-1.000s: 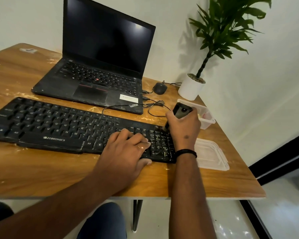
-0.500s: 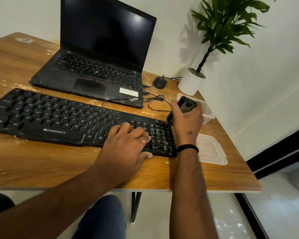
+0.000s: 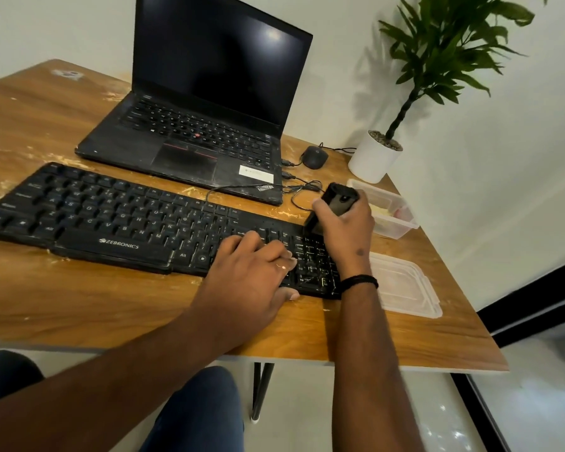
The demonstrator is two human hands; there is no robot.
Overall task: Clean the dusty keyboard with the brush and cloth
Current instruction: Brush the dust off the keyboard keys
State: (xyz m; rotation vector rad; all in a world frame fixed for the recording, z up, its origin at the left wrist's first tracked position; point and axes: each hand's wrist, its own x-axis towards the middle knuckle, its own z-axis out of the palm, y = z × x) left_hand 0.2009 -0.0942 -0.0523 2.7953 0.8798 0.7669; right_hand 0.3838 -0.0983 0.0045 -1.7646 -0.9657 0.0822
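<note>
The black keyboard (image 3: 137, 220) lies along the front part of the wooden table (image 3: 79, 308), its right end near the table's right edge. The left hand (image 3: 252, 269) rests flat on the keyboard's right portion, fingers relaxed and spread over the keys just left of the number pad, thumb lying against the front edge of the keyboard. It grips nothing.

The right hand (image 3: 346, 223) is raised over the back right corner of the keyboard, fingers curled tightly round a black brush (image 3: 331, 205). The brush stands tilted, its upper end above the fist and its lower end pointing down at the back row of keys by the number pad; whether that end touches the keys cannot be told. A black band (image 3: 359, 282) circles the right wrist.

Behind the keyboard an open laptop (image 3: 209, 109) with a dark screen sits toward the back of the table. A black mouse (image 3: 313, 157) lies just right of the laptop, its cable (image 3: 299, 197) looped near the brush. A potted plant (image 3: 375, 156) stands at the back right corner. A clear plastic box (image 3: 395, 220) sits at the right edge just beyond the right hand, and its lid (image 3: 405, 285) lies flat, just beside the keyboard's right end. No cloth can be made out.
</note>
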